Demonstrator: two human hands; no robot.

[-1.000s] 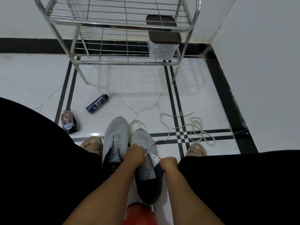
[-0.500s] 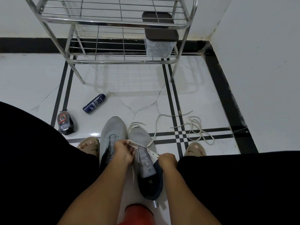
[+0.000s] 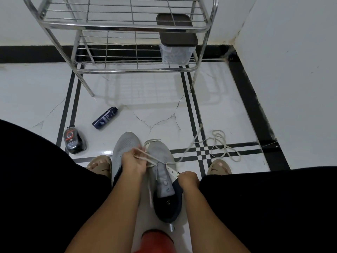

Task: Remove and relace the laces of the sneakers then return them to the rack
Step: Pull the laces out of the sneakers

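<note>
Two hands work on the lace of the right grey sneaker on the floor.

From the left: a dark bottle [image 3: 74, 141] and a blue tube [image 3: 105, 118] lie on the tiles; the left sneaker [image 3: 124, 152] stands unlaced; the left hand [image 3: 134, 161] has its grip clamped on the white lace [image 3: 155, 160]; the right sneaker [image 3: 164, 176] is held at its side by the right hand [image 3: 187, 179], fingers curled; a loose lace [image 3: 220, 145] lies further right. The rack [image 3: 127, 26] stands behind.

Two grey sneakers [image 3: 125, 148] side by side on floor — right sneaker [image 3: 162, 157] half-laced, white lace [image 3: 189, 147] trailing; rack [image 3: 118, 26] behind.
</note>
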